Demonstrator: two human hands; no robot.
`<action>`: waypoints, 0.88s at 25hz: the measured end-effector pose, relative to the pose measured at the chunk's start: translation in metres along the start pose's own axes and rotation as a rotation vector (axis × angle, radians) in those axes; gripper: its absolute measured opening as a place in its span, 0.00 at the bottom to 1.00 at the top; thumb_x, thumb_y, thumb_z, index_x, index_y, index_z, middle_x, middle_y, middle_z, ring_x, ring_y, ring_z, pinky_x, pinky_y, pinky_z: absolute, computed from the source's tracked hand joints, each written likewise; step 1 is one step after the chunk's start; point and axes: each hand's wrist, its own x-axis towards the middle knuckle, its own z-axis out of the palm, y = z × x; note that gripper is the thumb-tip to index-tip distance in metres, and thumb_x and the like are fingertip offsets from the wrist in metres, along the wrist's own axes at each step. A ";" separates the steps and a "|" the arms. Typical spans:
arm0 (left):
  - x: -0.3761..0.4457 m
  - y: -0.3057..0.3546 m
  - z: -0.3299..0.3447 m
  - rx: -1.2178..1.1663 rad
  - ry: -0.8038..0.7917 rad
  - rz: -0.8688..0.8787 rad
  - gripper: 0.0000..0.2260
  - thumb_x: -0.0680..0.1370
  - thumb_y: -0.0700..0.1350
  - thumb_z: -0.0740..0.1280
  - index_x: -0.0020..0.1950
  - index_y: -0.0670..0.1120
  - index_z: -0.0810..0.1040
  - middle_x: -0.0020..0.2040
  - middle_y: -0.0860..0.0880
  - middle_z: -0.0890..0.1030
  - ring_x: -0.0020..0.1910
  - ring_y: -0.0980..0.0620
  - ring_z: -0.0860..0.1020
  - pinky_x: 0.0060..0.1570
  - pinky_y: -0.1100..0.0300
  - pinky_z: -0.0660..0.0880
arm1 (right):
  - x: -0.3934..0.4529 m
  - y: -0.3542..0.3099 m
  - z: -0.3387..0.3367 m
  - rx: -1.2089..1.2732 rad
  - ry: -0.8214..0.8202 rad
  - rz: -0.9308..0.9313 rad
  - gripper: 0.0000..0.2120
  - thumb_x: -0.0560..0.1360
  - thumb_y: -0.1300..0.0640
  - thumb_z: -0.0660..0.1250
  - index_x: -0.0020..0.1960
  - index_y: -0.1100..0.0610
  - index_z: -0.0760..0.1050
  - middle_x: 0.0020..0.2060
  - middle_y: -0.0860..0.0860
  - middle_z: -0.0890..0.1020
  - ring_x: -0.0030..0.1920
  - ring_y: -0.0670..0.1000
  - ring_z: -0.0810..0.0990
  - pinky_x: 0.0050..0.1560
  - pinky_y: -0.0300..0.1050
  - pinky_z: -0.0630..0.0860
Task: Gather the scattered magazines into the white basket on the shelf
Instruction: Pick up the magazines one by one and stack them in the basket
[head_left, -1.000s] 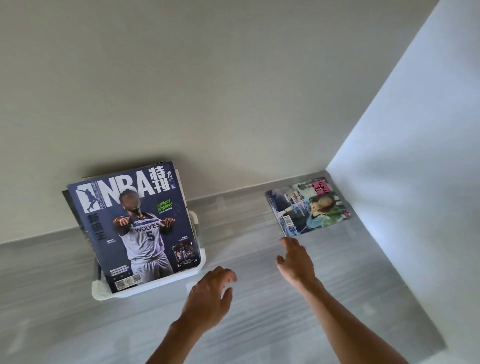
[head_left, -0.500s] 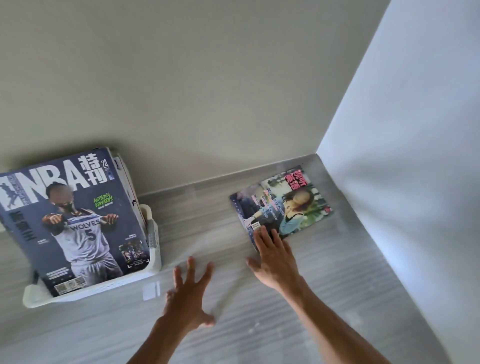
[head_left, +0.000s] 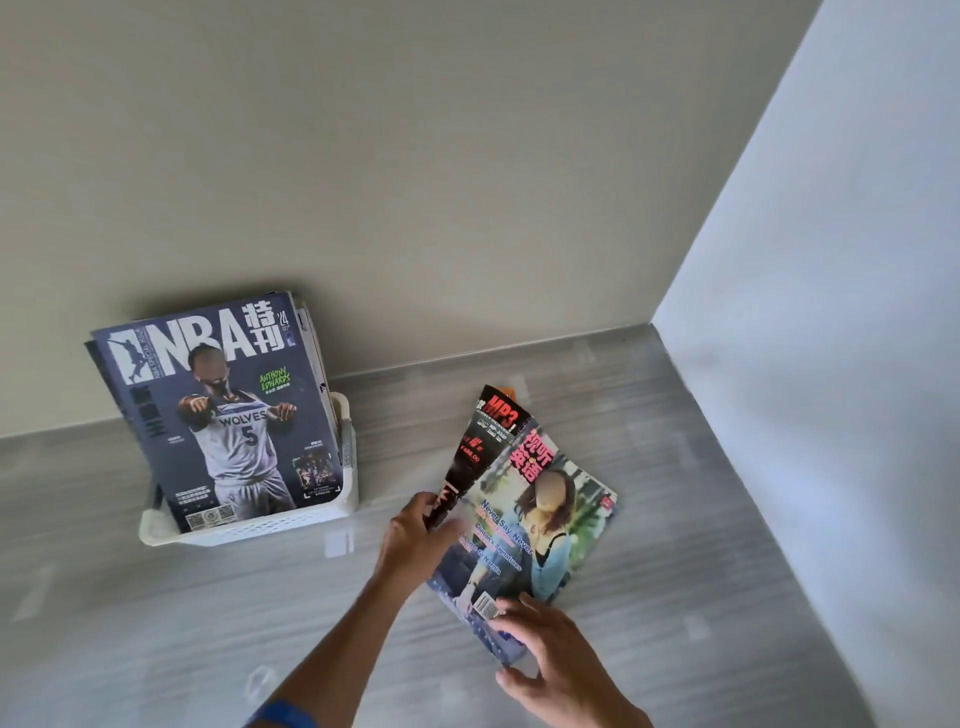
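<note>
A white perforated basket (head_left: 260, 530) stands at the left of the grey shelf, against the back wall. A dark blue NBA magazine (head_left: 223, 415) leans upright in it, with more magazines behind. To the right a colourful magazine (head_left: 540, 525) with a woman on the cover is lifted off the shelf. My left hand (head_left: 415, 540) grips its left edge, where the black back cover folds out. My right hand (head_left: 550, 654) holds its near corner, thumb on the cover and fingers curled round the edge.
The grey wood-grain shelf (head_left: 675, 467) ends in a corner: a beige back wall (head_left: 415, 182) and a white side wall (head_left: 831, 312) on the right. A small pale tag (head_left: 337, 543) lies on the shelf in front of the basket.
The colourful magazine lay flat near the corner with my right hand on it. Now both hands hold it, drawn nearer and raised. The view has swung left.
</note>
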 end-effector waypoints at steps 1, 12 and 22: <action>0.001 0.002 0.001 -0.006 -0.015 0.007 0.09 0.73 0.54 0.68 0.49 0.52 0.76 0.39 0.51 0.81 0.35 0.52 0.79 0.36 0.57 0.75 | -0.002 0.001 -0.002 0.115 0.077 0.053 0.27 0.73 0.45 0.67 0.71 0.42 0.67 0.74 0.33 0.58 0.75 0.37 0.56 0.71 0.33 0.53; -0.073 -0.027 -0.096 -0.367 -0.301 0.022 0.20 0.73 0.60 0.70 0.46 0.42 0.81 0.28 0.56 0.75 0.27 0.59 0.72 0.30 0.67 0.70 | 0.057 -0.061 -0.021 1.298 0.163 0.723 0.18 0.70 0.65 0.70 0.59 0.62 0.76 0.48 0.62 0.84 0.43 0.60 0.82 0.48 0.54 0.78; -0.072 -0.082 -0.219 -0.504 0.052 0.298 0.21 0.66 0.57 0.70 0.43 0.39 0.78 0.33 0.50 0.81 0.32 0.53 0.77 0.35 0.59 0.72 | 0.111 -0.194 -0.035 1.449 0.209 -0.031 0.29 0.61 0.69 0.70 0.63 0.64 0.75 0.59 0.65 0.81 0.59 0.64 0.79 0.65 0.61 0.72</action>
